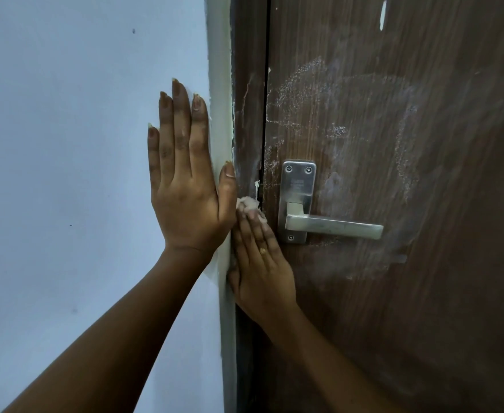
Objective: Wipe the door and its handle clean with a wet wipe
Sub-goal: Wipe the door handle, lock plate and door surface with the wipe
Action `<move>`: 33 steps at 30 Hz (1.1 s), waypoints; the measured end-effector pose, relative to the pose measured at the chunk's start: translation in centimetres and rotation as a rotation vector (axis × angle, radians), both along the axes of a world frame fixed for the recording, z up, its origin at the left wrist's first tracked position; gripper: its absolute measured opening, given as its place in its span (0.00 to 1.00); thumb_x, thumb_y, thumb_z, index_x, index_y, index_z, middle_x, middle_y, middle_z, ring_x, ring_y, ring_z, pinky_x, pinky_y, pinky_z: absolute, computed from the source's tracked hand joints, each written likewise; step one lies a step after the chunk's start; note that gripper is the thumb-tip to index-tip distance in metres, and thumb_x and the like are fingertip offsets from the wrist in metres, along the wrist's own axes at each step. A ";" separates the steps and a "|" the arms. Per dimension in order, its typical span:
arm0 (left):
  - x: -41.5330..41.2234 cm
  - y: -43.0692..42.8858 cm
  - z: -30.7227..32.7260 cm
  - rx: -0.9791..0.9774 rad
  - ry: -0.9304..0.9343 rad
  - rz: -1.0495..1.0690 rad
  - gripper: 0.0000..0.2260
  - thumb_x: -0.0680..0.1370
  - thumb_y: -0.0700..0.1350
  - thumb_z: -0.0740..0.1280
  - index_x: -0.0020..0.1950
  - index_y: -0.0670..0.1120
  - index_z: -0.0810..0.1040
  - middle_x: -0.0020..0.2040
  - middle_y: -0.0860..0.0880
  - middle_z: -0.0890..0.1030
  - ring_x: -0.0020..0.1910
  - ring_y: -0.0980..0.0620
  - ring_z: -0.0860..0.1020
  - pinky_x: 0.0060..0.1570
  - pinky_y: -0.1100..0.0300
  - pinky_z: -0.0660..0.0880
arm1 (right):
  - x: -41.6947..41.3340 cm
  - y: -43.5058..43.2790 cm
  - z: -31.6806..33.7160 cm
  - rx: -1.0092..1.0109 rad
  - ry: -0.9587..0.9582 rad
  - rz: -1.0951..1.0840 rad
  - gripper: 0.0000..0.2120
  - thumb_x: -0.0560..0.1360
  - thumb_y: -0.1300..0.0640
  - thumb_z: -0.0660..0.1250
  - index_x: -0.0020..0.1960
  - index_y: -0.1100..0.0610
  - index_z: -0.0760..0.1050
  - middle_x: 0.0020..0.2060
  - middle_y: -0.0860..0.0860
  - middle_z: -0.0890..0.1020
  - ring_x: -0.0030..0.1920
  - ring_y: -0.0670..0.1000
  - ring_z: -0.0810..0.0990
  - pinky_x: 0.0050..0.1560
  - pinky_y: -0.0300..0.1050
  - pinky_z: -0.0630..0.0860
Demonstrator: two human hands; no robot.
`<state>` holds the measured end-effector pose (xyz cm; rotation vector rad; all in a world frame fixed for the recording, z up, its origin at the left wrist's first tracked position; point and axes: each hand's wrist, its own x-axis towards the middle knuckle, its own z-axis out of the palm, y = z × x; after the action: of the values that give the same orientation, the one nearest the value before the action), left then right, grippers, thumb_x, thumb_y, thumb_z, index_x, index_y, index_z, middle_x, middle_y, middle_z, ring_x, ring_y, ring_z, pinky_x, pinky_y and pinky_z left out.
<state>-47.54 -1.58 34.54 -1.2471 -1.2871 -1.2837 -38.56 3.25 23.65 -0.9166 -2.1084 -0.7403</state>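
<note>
At three o'clock in the view we see the dark brown wood-grain door (393,204), smeared with chalky white streaks. At nine o'clock the pale blue painted wall (66,174) bears our left hand (185,186), flat and released. The brushed-steel lever handle (332,225) sits at centre, unwiped as we judge. At its nine o'clock our right hand (259,263) presses the crumpled white wet wipe (248,204) onto the brown door frame (249,129). Next: sweep toward three o'clock.
</note>
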 end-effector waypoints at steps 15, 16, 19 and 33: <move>0.0 0.0 0.0 0.004 0.001 -0.023 0.26 0.79 0.46 0.54 0.75 0.37 0.58 0.75 0.35 0.60 0.76 0.40 0.56 0.76 0.49 0.50 | -1.0 -0.2 0.6 0.039 0.046 -0.059 0.31 0.76 0.54 0.48 0.75 0.66 0.44 0.75 0.57 0.45 0.74 0.59 0.43 0.73 0.52 0.41; 0.0 0.0 0.0 0.010 0.000 -0.031 0.25 0.79 0.45 0.54 0.75 0.37 0.58 0.75 0.36 0.60 0.76 0.40 0.56 0.76 0.49 0.51 | -1.3 -0.2 0.8 0.019 0.083 -0.059 0.30 0.76 0.55 0.48 0.75 0.66 0.45 0.75 0.57 0.45 0.74 0.59 0.44 0.73 0.52 0.42; -0.1 0.0 -0.1 0.026 -0.005 -0.051 0.25 0.79 0.45 0.53 0.75 0.37 0.59 0.75 0.36 0.60 0.76 0.41 0.56 0.76 0.49 0.51 | -2.4 -0.6 1.9 -0.003 0.142 -0.081 0.29 0.78 0.56 0.49 0.75 0.65 0.46 0.75 0.59 0.46 0.74 0.59 0.45 0.73 0.52 0.43; -0.1 0.0 -0.1 0.046 -0.026 -0.083 0.24 0.79 0.44 0.53 0.74 0.39 0.61 0.75 0.37 0.62 0.76 0.42 0.56 0.76 0.49 0.53 | -1.8 0.0 -1.3 0.006 0.172 -0.012 0.26 0.77 0.61 0.49 0.75 0.62 0.52 0.75 0.56 0.51 0.75 0.56 0.50 0.73 0.51 0.47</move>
<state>-47.63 -1.54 34.40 -1.2662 -1.2288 -1.3848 -40.32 3.20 22.37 -0.9556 -1.9506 -0.6490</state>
